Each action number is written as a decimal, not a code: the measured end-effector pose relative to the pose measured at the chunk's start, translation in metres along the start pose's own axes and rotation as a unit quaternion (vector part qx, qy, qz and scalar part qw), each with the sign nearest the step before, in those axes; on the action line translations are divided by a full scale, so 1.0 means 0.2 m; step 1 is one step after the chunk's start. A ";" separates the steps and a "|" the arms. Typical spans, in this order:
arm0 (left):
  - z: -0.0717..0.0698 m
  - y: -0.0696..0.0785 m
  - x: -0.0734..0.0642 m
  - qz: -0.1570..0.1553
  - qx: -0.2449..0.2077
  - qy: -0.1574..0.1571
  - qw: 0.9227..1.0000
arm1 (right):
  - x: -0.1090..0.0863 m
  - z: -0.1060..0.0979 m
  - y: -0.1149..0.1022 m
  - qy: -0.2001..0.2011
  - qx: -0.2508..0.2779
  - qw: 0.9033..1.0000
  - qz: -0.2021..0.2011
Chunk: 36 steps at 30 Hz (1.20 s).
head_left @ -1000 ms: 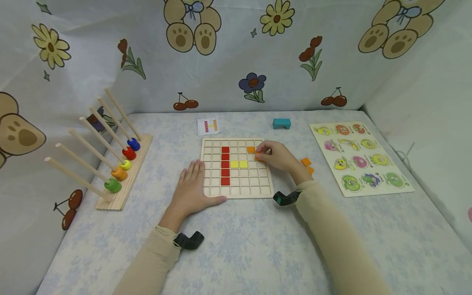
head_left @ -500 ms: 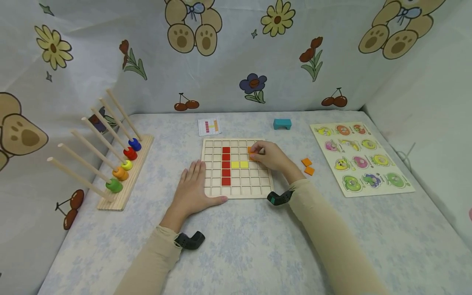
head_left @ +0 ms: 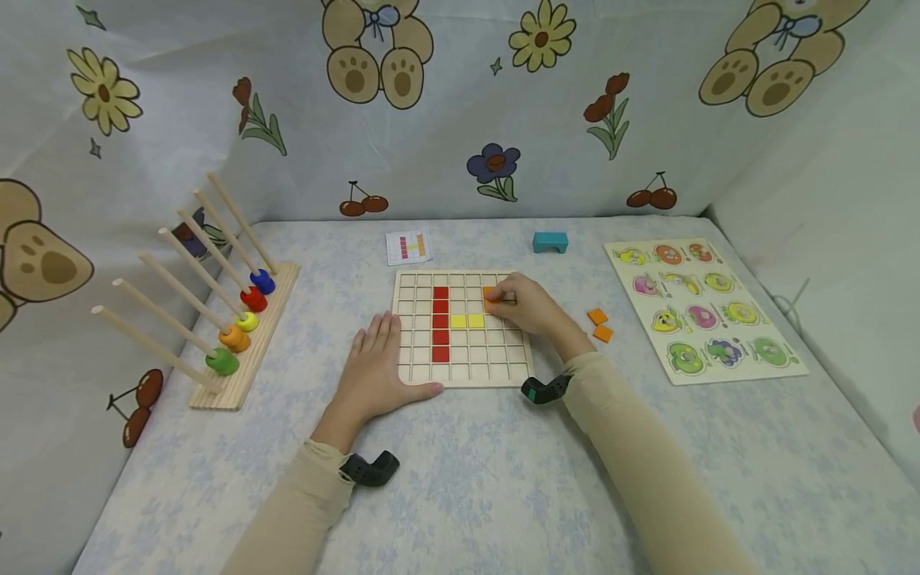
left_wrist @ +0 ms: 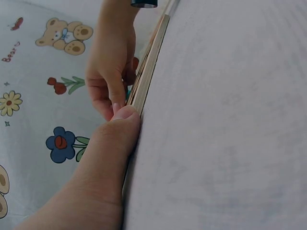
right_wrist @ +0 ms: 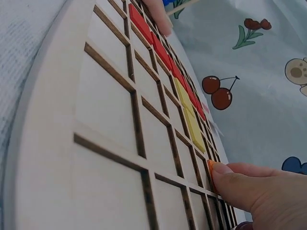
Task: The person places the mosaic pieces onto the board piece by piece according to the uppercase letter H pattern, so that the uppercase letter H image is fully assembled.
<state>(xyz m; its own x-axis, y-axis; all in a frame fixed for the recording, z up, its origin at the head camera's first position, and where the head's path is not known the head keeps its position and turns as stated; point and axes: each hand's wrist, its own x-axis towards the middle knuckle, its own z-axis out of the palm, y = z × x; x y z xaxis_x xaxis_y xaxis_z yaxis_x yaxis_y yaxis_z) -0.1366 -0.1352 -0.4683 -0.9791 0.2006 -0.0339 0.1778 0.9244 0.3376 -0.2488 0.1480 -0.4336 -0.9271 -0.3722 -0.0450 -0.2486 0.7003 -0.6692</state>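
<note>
A wooden grid board point(head_left: 496, 371) lies in front of me, bearing a column of red square tiles point(head_left: 441, 321) and two yellow ones point(head_left: 467, 320) beside it. My left hand point(head_left: 370, 371) rests with spread, straight fingers against the board's left side, its thumb at the front edge. Over the upper right cells my right hand point(head_left: 532, 307) pinches an orange tile point(right_wrist: 210, 167) between thumb and forefinger, right at a cell. Another orange tile point(head_left: 488, 292) lies just behind that one, partly covered by the fingers.
Two loose orange tiles point(head_left: 600, 325) lie right of the board. Behind it are a pattern card point(head_left: 408, 247) and a teal arch-shaped block point(head_left: 549, 242). A peg stand point(head_left: 269, 335) with coloured beads stands left; a fruit puzzle board point(head_left: 647, 307) lies right.
My right hand has moved slightly left with the orange tile, to the cell in front of the other orange one. The left hand has stayed in place.
</note>
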 end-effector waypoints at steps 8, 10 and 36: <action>-0.01 0.01 -0.01 0.001 -0.005 0.000 1.000 | -0.04 -0.01 0.00 -0.016 -0.015 1.000 -0.001; -0.01 0.01 -0.01 0.001 -0.006 0.000 1.000 | -0.06 -0.02 0.00 -0.014 -0.018 1.000 -0.002; 0.00 0.01 -0.01 0.005 -0.009 0.002 1.000 | -0.48 -0.35 0.28 0.006 -0.042 0.999 0.034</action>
<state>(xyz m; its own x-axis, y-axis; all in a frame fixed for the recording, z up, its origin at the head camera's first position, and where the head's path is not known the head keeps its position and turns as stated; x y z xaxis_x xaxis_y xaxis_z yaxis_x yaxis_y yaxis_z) -0.1346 -0.1346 -0.4671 -0.9776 0.2087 -0.0266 0.1860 0.9162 0.3549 -0.1943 0.2658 -0.4151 -0.9461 -0.3141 -0.0786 -0.2067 0.7729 -0.6000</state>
